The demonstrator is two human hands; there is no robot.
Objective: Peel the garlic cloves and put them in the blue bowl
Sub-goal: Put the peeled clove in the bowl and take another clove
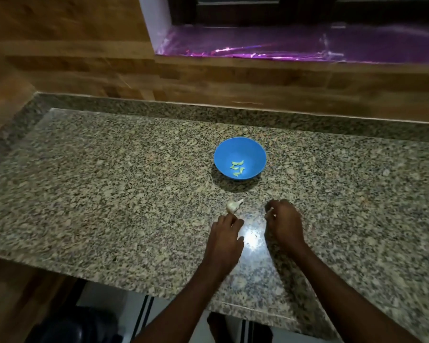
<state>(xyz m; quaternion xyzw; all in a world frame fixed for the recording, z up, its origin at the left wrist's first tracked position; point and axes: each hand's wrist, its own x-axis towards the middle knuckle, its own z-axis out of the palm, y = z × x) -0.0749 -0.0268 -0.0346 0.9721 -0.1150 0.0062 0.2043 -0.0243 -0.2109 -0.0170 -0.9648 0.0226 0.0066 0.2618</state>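
1. Bowl [240,158] sits mid-counter [109,181]; several peeled cloves [237,168] lie inside.
2. Garlic [234,206], partly broken down, rests on the counter between bowl and hands, just beyond the left hand [225,233].
3. Left hand: fingers curled, close to the garlic; contact cannot be confirmed.
4. Right hand [284,224]: fingertips pinch a small pale piece, apparently a clove or skin.
5. Judged step: peeling that piece. Next move calls for stripping it clean, then carrying it forward to the bowl.
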